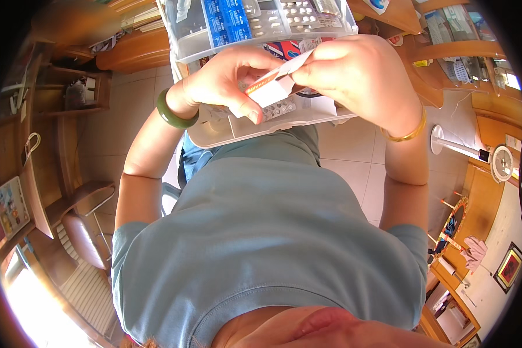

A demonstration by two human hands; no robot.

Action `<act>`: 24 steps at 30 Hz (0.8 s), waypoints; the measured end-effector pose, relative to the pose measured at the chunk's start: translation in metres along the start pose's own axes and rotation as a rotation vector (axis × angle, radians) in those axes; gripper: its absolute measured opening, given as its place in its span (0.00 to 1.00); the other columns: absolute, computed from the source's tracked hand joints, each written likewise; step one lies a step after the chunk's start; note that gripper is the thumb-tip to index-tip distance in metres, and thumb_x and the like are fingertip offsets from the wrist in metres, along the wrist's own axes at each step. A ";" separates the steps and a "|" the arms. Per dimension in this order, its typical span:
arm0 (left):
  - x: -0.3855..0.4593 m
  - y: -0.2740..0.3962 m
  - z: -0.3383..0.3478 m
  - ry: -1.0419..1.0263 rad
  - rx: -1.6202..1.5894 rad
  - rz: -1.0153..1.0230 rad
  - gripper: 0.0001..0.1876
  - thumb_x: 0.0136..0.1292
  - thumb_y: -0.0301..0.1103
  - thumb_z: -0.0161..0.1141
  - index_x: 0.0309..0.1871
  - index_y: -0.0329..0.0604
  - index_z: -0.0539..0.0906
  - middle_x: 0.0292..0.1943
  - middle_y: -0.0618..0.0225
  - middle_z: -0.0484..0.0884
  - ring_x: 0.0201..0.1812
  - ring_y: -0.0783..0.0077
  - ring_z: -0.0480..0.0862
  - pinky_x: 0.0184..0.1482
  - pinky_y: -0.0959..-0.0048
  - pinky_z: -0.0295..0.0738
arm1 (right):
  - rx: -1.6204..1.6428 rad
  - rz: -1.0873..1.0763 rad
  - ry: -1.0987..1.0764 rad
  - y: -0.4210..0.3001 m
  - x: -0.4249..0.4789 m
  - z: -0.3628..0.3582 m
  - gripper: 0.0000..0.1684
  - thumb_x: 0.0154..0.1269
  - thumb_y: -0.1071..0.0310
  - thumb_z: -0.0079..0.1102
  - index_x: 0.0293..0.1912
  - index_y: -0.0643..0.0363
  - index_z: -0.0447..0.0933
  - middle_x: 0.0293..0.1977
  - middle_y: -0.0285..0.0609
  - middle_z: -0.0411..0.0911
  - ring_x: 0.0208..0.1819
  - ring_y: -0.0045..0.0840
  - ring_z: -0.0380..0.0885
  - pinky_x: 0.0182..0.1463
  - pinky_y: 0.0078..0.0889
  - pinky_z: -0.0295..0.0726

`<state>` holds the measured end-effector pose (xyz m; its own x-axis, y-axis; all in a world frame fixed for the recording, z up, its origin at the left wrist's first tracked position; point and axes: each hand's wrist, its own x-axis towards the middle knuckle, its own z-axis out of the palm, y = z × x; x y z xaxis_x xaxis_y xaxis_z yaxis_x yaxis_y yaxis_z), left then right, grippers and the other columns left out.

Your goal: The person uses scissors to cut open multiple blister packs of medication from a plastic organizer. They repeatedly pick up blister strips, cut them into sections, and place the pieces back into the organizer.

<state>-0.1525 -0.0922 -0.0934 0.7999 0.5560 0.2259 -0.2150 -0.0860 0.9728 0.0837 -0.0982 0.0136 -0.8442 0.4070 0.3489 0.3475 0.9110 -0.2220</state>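
Observation:
A small white and orange carton is between my hands, above an open plastic medicine box. My left hand, with a green bangle at the wrist, holds the carton's left end between thumb and fingers. At the carton's right end, my right hand pinches a white flap or leaflet; which of the two cannot be told. Below the carton lies a silver blister pack. The box's upper tray holds blue packets and white-pill blister packs. My fingers partly hide the box's contents.
The box is over my lap. A white fan on a stand is at the right, beyond tiled floor. A wooden chair is at the lower left. Wooden furniture and glass shelves flank the box.

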 end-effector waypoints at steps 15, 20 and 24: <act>-0.002 -0.010 0.002 -0.133 -0.125 -0.084 0.36 0.55 0.46 0.74 0.62 0.33 0.73 0.50 0.59 0.82 0.49 0.70 0.82 0.53 0.71 0.77 | 0.219 0.088 0.012 0.035 -0.012 0.032 0.05 0.54 0.69 0.66 0.34 0.52 0.86 0.26 0.41 0.81 0.27 0.32 0.79 0.29 0.32 0.75; -0.001 -0.006 0.006 0.036 -0.429 -0.064 0.41 0.67 0.51 0.61 0.73 0.34 0.58 0.62 0.52 0.75 0.62 0.62 0.76 0.60 0.63 0.74 | 0.742 0.376 0.603 0.044 -0.034 0.038 0.14 0.72 0.67 0.56 0.51 0.66 0.79 0.47 0.43 0.81 0.44 0.21 0.80 0.48 0.25 0.79; 0.001 -0.006 0.005 -0.015 -0.555 -0.098 0.39 0.69 0.50 0.57 0.73 0.35 0.56 0.61 0.45 0.75 0.57 0.57 0.81 0.60 0.61 0.76 | 1.075 0.447 0.458 0.033 -0.027 0.059 0.23 0.78 0.61 0.46 0.62 0.68 0.71 0.56 0.48 0.77 0.56 0.28 0.76 0.60 0.30 0.75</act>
<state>-0.1477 -0.0948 -0.0983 0.8378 0.5276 0.1404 -0.3987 0.4157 0.8174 0.0939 -0.0829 -0.0570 -0.4441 0.8485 0.2877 -0.1245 0.2596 -0.9577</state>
